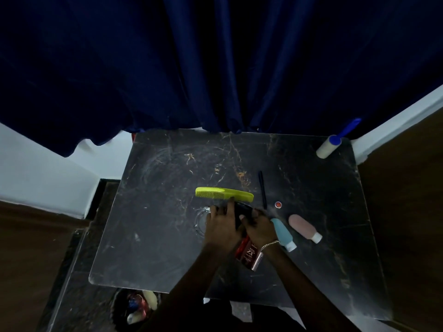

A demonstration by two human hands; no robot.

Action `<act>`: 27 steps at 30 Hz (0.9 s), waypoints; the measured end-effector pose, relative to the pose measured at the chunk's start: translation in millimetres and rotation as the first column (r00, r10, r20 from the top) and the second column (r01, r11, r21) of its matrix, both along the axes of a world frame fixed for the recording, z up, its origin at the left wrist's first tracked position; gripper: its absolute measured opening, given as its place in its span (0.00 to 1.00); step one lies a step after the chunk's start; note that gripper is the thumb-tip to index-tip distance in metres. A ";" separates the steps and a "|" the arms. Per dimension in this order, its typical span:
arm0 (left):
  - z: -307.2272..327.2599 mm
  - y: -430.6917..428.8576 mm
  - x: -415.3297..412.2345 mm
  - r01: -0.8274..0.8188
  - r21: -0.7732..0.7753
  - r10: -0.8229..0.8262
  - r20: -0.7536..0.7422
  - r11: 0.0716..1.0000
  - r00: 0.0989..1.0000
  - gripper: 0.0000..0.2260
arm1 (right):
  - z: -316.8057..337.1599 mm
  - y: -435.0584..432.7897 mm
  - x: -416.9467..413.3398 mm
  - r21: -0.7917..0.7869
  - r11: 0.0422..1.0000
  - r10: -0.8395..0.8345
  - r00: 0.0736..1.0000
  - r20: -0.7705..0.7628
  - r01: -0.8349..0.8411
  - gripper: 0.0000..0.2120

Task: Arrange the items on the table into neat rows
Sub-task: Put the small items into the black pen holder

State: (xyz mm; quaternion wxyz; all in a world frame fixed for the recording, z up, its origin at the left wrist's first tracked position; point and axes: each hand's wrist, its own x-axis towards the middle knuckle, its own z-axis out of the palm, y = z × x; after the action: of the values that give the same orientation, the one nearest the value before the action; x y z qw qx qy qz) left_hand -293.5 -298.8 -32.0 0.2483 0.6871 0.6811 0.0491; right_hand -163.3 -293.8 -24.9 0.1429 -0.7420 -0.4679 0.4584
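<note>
On the dark marble table [155, 236] lies a yellow-green comb [224, 194], teeth toward me. Just below it my left hand [221, 227] and my right hand [260, 227] meet around a dark object [243, 210] that is mostly hidden between them. A red bottle marked ZX [249, 255] lies under my right wrist. To its right lie a blue squeeze bottle [282, 232] and a pink squeeze bottle [304, 227], both with white caps. A small red-topped cap [278, 204] and a thin dark pen [262, 189] lie above them. A glass dish [201, 221] shows faintly by my left hand.
A lint roller with a blue handle [332, 143] lies at the table's far right corner. A dark blue curtain [215, 68] hangs behind the table. A bin with rubbish [136, 307] stands on the floor at the near left edge.
</note>
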 end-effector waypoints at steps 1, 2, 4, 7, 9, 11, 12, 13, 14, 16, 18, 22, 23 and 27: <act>-0.3 1.6 1.3 -0.019 -0.002 0.019 0.007 1.000 1.000 0.32 | 1.3 1.0 -1.1 -0.005 1.000 -0.009 1.000 -0.002 0.009 0.17; -0.4 2.9 2.5 -0.039 -0.003 0.039 0.017 0.999 0.999 0.32 | 3.0 1.1 -2.2 -0.007 1.000 -0.015 1.000 -0.002 0.015 0.17; 1.6 4.9 3.9 -0.088 -0.010 0.088 0.056 0.996 0.995 0.33 | 6.1 -0.2 -3.1 -0.003 1.000 -0.029 1.000 -0.003 0.029 0.16; 12.2 5.4 5.0 -0.159 -0.019 0.160 0.134 0.987 0.978 0.37 | 15.0 -3.1 -1.3 0.023 0.995 -0.095 0.996 -0.001 0.095 0.15; 23.8 6.4 5.9 -0.194 -0.026 0.195 0.212 0.981 0.957 0.40 | 24.4 -5.0 -0.2 0.045 0.984 -0.170 0.983 -0.064 0.173 0.14; 36.0 10.2 7.6 -0.245 -0.048 0.246 0.348 0.968 0.905 0.42 | 37.9 -5.4 1.0 0.089 0.968 -0.223 0.966 -0.134 0.236 0.12; 41.7 12.4 7.7 -0.262 -0.053 0.261 0.407 0.963 0.876 0.43 | 44.5 -5.7 1.0 0.115 0.958 -0.241 0.956 -0.168 0.262 0.08; 46.7 14.6 5.8 -0.272 -0.056 0.268 0.453 0.961 0.851 0.43 | 52.0 -5.5 0.3 0.147 0.949 -0.247 0.948 -0.199 0.278 0.03; 49.8 20.8 -0.1 -0.263 -0.067 0.261 0.502 0.962 0.825 0.42 | 59.6 -2.9 -3.7 0.181 0.935 -0.264 0.939 -0.221 0.306 0.03; 55.7 28.6 -7.0 -0.259 -0.105 0.269 0.598 0.960 0.755 0.39 | 72.7 0.2 -6.4 0.196 0.917 -0.278 0.909 -0.311 0.348 0.08; 61.3 34.3 -9.0 -0.247 -0.183 0.302 0.701 0.952 0.646 0.35 | 79.7 4.2 -4.0 0.198 0.914 -0.260 0.885 -0.387 0.355 0.16; 65.1 44.4 -17.7 -0.217 -0.316 0.382 0.800 0.924 0.463 0.34 | 81.5 17.0 2.2 0.238 0.922 -0.175 0.876 -0.449 0.306 0.19; 65.5 46.6 -21.3 -0.222 -0.312 0.381 0.806 0.924 0.454 0.33 | 80.8 22.7 5.5 0.234 0.929 -0.157 0.879 -0.450 0.286 0.19; 72.1 49.3 -38.9 -0.221 -0.212 0.301 0.786 0.952 0.540 0.35 | 73.5 66.3 15.4 0.190 0.931 -0.245 0.918 -0.312 0.313 0.14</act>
State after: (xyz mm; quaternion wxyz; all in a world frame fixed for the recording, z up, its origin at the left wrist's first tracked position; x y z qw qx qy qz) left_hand -332.4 -249.5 40.0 0.5506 0.4677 0.5883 0.3634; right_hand -147.9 -227.5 48.6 0.3598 -0.7058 -0.3821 0.4757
